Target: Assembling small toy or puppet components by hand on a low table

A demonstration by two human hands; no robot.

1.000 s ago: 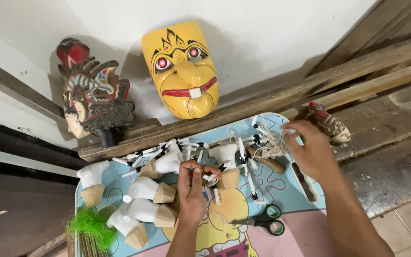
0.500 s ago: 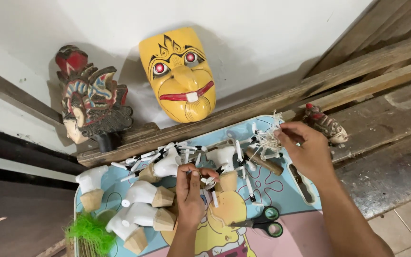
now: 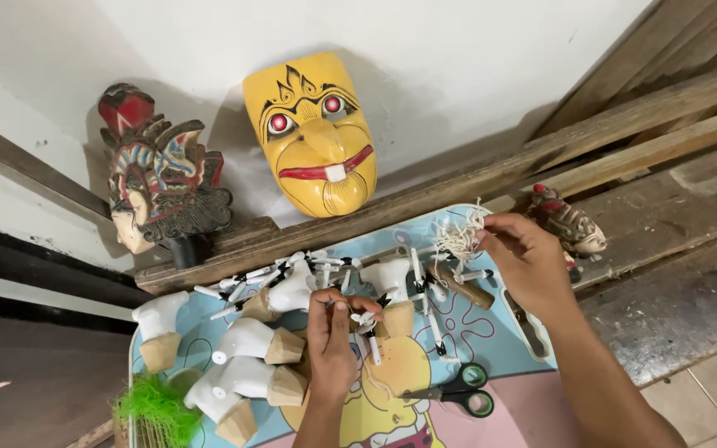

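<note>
Near the tray's far edge, our right hand (image 3: 531, 264) pinches a tuft of white string (image 3: 460, 238); our left hand (image 3: 331, 333) grips a small black-and-white piece (image 3: 364, 320) mid-tray; we should draw strands gently.

Scissors (image 3: 458, 391) lie on tray (image 3: 499, 332), masks (image 3: 313, 133) behind.
</note>
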